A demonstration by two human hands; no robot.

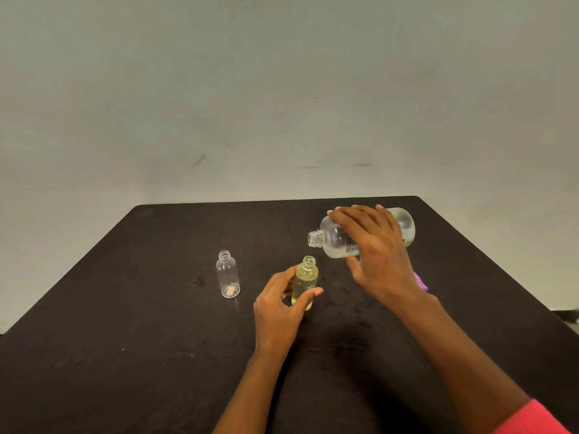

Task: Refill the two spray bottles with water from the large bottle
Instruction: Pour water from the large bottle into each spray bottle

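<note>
My right hand (380, 255) grips the large clear bottle (335, 238), tipped nearly flat above the table with its uncapped neck pointing left. That neck hangs just above and right of a small yellowish spray bottle (305, 278), which stands upright without a cap. My left hand (279, 311) wraps loosely around this small bottle with thumb and fingers. No stream of water shows between the two necks. A second small clear bottle (228, 275) stands uncapped and apart to the left, with a pale label at its base.
The dark table (156, 339) reaches a pale wall at the back. A purple object (421, 281) lies partly hidden behind my right wrist. A red sleeve (539, 418) covers my right forearm at the lower right corner.
</note>
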